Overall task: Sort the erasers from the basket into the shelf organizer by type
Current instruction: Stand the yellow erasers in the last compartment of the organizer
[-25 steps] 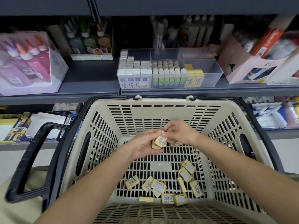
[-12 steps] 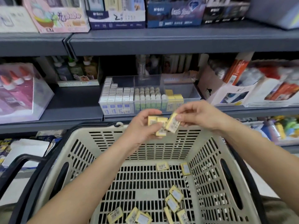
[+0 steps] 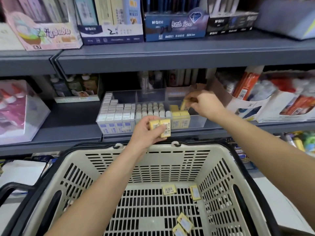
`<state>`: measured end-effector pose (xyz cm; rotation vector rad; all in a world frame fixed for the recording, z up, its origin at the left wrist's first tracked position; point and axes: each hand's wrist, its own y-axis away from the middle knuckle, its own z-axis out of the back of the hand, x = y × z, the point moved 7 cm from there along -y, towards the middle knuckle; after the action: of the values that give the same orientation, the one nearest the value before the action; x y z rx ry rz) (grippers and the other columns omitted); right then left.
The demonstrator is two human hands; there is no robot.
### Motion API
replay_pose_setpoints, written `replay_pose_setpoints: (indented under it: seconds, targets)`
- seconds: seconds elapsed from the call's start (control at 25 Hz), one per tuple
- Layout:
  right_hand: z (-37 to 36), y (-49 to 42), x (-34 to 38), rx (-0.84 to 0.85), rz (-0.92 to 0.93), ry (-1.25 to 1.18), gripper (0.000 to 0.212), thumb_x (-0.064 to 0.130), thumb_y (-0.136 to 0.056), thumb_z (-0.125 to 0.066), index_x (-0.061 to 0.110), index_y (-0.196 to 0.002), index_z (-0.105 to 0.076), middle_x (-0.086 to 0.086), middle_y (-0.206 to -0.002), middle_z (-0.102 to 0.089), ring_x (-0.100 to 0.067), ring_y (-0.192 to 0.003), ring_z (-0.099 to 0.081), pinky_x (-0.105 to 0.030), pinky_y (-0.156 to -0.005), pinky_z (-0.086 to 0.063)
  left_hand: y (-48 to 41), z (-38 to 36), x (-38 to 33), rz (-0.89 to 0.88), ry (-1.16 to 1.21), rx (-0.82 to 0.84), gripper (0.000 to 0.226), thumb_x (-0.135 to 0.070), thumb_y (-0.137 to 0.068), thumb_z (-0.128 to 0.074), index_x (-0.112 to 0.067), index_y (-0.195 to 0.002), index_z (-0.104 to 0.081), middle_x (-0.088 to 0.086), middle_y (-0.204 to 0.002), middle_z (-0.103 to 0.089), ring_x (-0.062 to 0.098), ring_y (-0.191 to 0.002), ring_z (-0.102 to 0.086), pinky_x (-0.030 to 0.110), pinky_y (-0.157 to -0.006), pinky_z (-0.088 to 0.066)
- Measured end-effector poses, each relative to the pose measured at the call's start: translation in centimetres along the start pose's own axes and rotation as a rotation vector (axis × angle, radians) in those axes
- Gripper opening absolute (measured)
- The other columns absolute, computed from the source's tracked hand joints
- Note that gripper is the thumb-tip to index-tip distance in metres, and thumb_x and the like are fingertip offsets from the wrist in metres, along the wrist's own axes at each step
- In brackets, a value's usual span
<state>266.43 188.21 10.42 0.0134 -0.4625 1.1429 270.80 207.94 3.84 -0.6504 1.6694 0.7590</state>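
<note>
Above the left hand [image 3: 146, 132] and right hand [image 3: 204, 104], the upper shelf [image 3: 170, 55] carries a pink box [image 3: 46, 31], a 2HB box [image 3: 110, 31] and a blue box [image 3: 175, 29]. Well left of the left hand stands a clear case of red-capped bottles [image 3: 18, 109]. Right of the right hand are orange packs [image 3: 245, 84].

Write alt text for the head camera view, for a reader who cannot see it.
A person's right hand pinches a yellow eraser over the yellow row in a clear shelf organizer. The left hand holds two more yellow erasers above a beige basket, where a few loose erasers lie.
</note>
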Motion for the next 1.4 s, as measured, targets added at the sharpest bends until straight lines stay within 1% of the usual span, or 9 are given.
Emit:
replay_pose_setpoints:
  seconds: [0.2, 0.32, 0.4, 0.48, 0.64, 0.84, 1.08, 1.2, 1.4]
  targets:
    - [-3.1, -1.1, 0.1, 0.262, 0.017, 0.135, 0.027, 0.015, -0.095, -0.047, 0.011, -0.115, -0.064, -0.009, -0.124, -0.061, -0.026, -0.112, -0.055, -0.026, -0.094, -0.04, -0.5, -0.1, 0.4, 0.029, 0.033, 0.028, 0.024, -0.003, -0.084, -0.065, -0.017, -0.099, -0.053, 0.011, -0.104, -0.063, 0.022, -0.093, -0.068, 0.028, -0.069, -0.059]
    - [-3.1, -0.7, 0.5, 0.289, 0.028, 0.19, 0.032, 0.017, -0.097, -0.041, 0.012, -0.122, -0.059, -0.008, -0.131, -0.057, -0.027, -0.119, -0.051, -0.029, -0.098, -0.039, -0.7, 0.0, 0.5, 0.027, 0.066, 0.049, 0.023, -0.003, -0.083, -0.066, -0.017, -0.098, -0.055, 0.008, -0.099, -0.066, 0.018, -0.087, -0.069, 0.024, -0.066, -0.057]
    - [-1.3, 0.2, 1.4, 0.124, 0.031, 0.164, 0.029, 0.022, -0.096, -0.044, 0.016, -0.118, -0.062, -0.007, -0.123, -0.062, -0.028, -0.113, -0.055, -0.035, -0.095, -0.044, -0.7, -0.1, 0.6, 0.029, 0.066, 0.058, 0.021, -0.004, -0.083, -0.066, -0.016, -0.097, -0.057, 0.008, -0.097, -0.067, 0.016, -0.084, -0.07, 0.023, -0.065, -0.056]
    - [0.1, 2.2, 3.3, -0.029, 0.098, -0.024, 0.024, 0.03, -0.092, -0.051, 0.019, -0.103, -0.069, 0.003, -0.102, -0.069, -0.021, -0.097, -0.062, -0.03, -0.083, -0.047, -0.6, -0.2, 0.5, 0.021, 0.053, 0.06, 0.02, -0.005, -0.082, -0.066, -0.015, -0.097, -0.059, 0.007, -0.095, -0.068, 0.015, -0.082, -0.071, 0.022, -0.064, -0.056]
    - [-1.8, 5.6, 6.9, 0.189, 0.167, -0.218, 0.018, 0.027, -0.089, -0.059, 0.02, -0.101, -0.07, 0.005, -0.091, -0.069, -0.012, -0.085, -0.06, -0.024, -0.076, -0.044, -0.3, -0.6, 0.2, -0.006, 0.051, 0.093, 0.016, -0.005, -0.086, -0.061, -0.013, -0.1, -0.058, 0.008, -0.093, -0.066, 0.014, -0.079, -0.069, 0.023, -0.064, -0.057]
    - [0.7, 4.4, 4.2, 0.118, 0.032, -0.328, 0.005, 0.019, -0.086, -0.064, 0.022, -0.088, -0.068, 0.011, -0.078, -0.064, -0.004, -0.072, -0.061, -0.023, -0.074, -0.047, 0.1, -0.6, 0.2, 0.011, 0.14, 0.074, 0.009, -0.01, -0.098, -0.043, -0.011, -0.101, -0.051, 0.01, -0.098, -0.067, 0.016, -0.087, -0.067, 0.025, -0.071, -0.058]
    - [3.5, 1.3, 0.1, -0.141, -0.09, -0.071, 0.021, 0.018, -0.091, -0.056, 0.013, -0.109, -0.066, -0.009, -0.109, -0.066, -0.024, -0.098, -0.059, -0.019, -0.074, -0.037, -0.2, 0.0, -1.0, -0.148, -0.125, 0.036, 0.016, -0.011, -0.091, -0.056, -0.025, -0.096, -0.061, -0.007, -0.093, -0.065, 0.001, -0.084, -0.063, 0.018, -0.069, -0.055]
    - [2.2, 0.0, 0.2, -0.1, -0.054, -0.005, 0.023, 0.015, -0.091, -0.054, 0.01, -0.112, -0.064, -0.012, -0.115, -0.064, -0.03, -0.103, -0.059, -0.028, -0.085, -0.045, -0.3, 0.4, -1.7, -0.226, -0.265, 0.012, 0.02, -0.013, -0.09, -0.059, -0.033, -0.095, -0.06, -0.012, -0.089, -0.062, 0.0, -0.079, -0.059, 0.014, -0.061, -0.052]
    - [-0.8, -1.0, 0.4, 0.058, -0.042, 0.113, 0.028, 0.009, -0.091, -0.052, 0.011, -0.118, -0.059, -0.015, -0.117, -0.062, -0.032, -0.104, -0.058, -0.034, -0.089, -0.048, -0.5, 0.7, -0.9, -0.19, -0.221, 0.006, 0.021, -0.012, -0.089, -0.061, -0.033, -0.09, -0.061, -0.011, -0.087, -0.062, 0.001, -0.077, -0.059, 0.015, -0.059, -0.052]
